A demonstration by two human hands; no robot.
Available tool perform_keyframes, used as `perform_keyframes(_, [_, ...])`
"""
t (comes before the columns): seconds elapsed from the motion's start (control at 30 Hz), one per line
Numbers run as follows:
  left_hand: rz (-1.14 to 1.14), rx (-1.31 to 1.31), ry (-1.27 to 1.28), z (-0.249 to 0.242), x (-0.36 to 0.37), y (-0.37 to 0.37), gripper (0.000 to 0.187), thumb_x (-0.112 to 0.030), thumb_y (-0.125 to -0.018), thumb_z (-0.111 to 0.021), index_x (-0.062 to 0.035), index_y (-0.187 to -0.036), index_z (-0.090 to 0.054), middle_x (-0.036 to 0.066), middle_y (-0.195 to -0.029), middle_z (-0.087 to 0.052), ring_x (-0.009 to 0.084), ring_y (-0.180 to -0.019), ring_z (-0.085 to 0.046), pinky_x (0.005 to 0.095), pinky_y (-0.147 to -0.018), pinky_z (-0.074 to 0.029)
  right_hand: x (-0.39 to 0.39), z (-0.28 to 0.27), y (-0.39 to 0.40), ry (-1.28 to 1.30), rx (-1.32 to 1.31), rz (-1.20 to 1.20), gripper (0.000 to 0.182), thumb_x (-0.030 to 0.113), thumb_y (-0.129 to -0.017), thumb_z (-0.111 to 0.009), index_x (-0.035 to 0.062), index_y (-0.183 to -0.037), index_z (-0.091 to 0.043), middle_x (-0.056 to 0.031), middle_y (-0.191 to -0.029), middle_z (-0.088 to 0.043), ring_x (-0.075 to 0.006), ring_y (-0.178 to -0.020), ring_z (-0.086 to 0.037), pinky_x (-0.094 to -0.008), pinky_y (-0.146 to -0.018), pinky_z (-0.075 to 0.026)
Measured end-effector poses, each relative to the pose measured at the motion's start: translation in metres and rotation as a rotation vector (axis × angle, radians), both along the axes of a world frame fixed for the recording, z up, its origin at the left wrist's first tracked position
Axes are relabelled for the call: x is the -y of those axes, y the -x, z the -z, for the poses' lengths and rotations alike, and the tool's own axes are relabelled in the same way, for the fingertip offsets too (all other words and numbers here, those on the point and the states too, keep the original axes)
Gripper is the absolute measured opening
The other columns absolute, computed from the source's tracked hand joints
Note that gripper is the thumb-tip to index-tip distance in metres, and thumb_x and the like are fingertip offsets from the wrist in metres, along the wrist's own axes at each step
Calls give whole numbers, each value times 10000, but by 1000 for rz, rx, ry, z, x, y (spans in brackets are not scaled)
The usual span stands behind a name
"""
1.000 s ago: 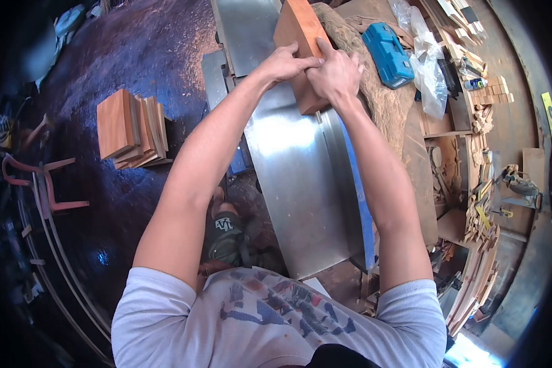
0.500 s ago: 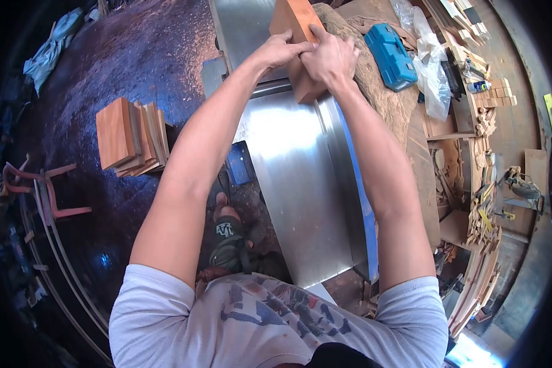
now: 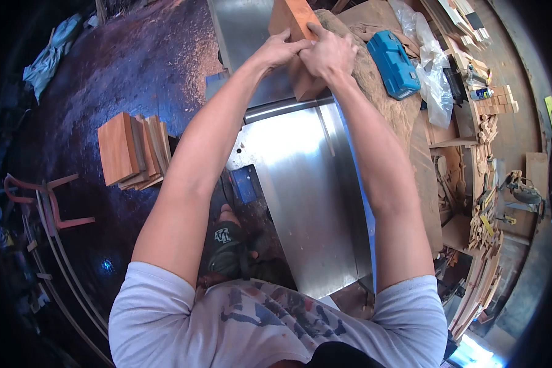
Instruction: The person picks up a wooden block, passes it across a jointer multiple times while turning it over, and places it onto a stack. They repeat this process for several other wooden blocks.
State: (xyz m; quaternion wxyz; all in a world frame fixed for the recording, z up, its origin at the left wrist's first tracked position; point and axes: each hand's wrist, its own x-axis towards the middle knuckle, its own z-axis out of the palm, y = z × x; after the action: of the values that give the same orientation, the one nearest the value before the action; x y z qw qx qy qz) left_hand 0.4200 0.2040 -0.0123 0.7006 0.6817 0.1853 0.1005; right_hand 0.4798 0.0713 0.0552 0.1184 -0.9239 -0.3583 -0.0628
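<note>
A thick reddish-brown wooden board stands on edge on the far part of a shiny metal machine bed that looks like a jointer. My left hand is pressed to the board's left face, thumb and fingers closed on it. Over the top edge and right side, my right hand grips the same board, its thumb lying on top. Both hands meet at the board's near part. The board's near end is just past the dark gap across the bed. Its underside is hidden.
Several cut boards are stacked at the left. A pink-red chair frame lies beyond them. On the right are a rough wood slab, a teal tool case, clear plastic wrap and shelves of wood offcuts.
Both hands and the board have slid farther away along the bed, past the gap. My view has shifted slightly, so the bed and stacked boards appear lower. The grip looks the same.
</note>
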Motion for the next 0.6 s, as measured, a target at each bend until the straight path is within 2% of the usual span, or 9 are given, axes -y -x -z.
perform_keyframes(0.13, [19, 71, 59, 6, -32, -21, 1132, -487, -809, -841, 147, -1563, -282, 304, -1509, -500, 338, -1407, -511, 387, -1175, -400, -31, -3, -16, -14, -7, 17, 579, 273, -850, -637, 269, -1429, -640, -125, -1257, -737, -443, -1349, -501, -563, -1165, -345])
perform_keyframes(0.23, [-43, -71, -139, 3, -44, -26, 1164, -542, -795, -836, 150, -1556, -292, 319, -1516, -491, 358, -1406, -516, 386, -1137, -434, -43, -5, -18, 23, -63, 54, 655, 309, -860, -643, 241, -1504, -544, -173, -1292, -704, -431, -1332, -540, -550, -1127, -405])
perform_keyframes(0.3, [-12, -111, -269, -16, -46, -11, 1055, -591, -767, -830, 83, -1496, -473, 293, -1433, -589, 379, -1315, -603, 404, -1098, -475, -47, -15, -17, 58, -182, 105, 713, 336, -875, -649, 232, -1556, -464, -179, -1320, -678, -408, -1306, -568, -532, -1102, -433])
perform_keyframes(0.33, [-136, -35, -331, -18, -45, 4, 957, -538, -802, -821, 60, -1480, -507, 282, -1409, -612, 358, -1298, -618, 394, -1084, -485, -48, -18, -17, 89, -217, 106, 793, 376, -865, -668, 225, -1593, -390, -186, -1342, -666, -410, -1287, -602, -515, -1070, -489])
perform_keyframes(0.37, [-264, 41, -396, -24, -37, 30, 859, -484, -837, -812, 37, -1463, -541, 270, -1385, -635, 337, -1281, -634, 385, -1069, -495, -49, -20, -15, 111, -222, 122, 828, 393, -849, -689, 223, -1598, -381, -189, -1356, -659, -399, -1280, -612, -496, -1066, -499])
perform_keyframes(0.43, [-284, 194, -146, -76, -24, 127, 709, -364, -932, -757, 23, -1479, -526, 267, -1371, -645, 295, -1277, -639, 368, -1062, -500, -51, -24, -19, 135, -229, 119, 869, 412, -809, -736, 226, -1591, -404, -201, -1378, -647, -381, -1272, -624, -477, -1063, -508])
perform_keyframes(0.5, [-349, 210, -148, -68, -19, 219, 627, -310, -997, -706, 38, -1481, -513, 217, -1371, -661, 265, -1280, -636, 367, -1079, -485, -60, -50, -6, 123, -260, 127, 864, 395, -779, -775, 211, -1563, -463, -212, -1379, -647, -352, -1258, -640, -463, -1055, -514])
perform_keyframes(0.53, [-371, 162, 32, -66, -12, 264, 564, -315, -1028, -647, 24, -1466, -543, 160, -1405, -644, 189, -1089, -661, 336, -988, -510, -64, -73, 11, 107, -284, 145, 853, 375, -771, -788, 190, -1548, -489, -215, -1373, -651, -331, -1243, -654, -448, -1047, -521])
perform_keyframes(0.6, [-464, 0, 203, -34, -2, 337, 597, -349, -1057, -584, 42, -1497, -491, 155, -1425, -631, 160, -1047, -642, 317, -948, -514, -46, -101, 52, -12, -481, 85, 810, 312, -773, -798, 111, -1512, -533, -221, -1356, -660, -290, -1204, -680, -411, -1021, -539])
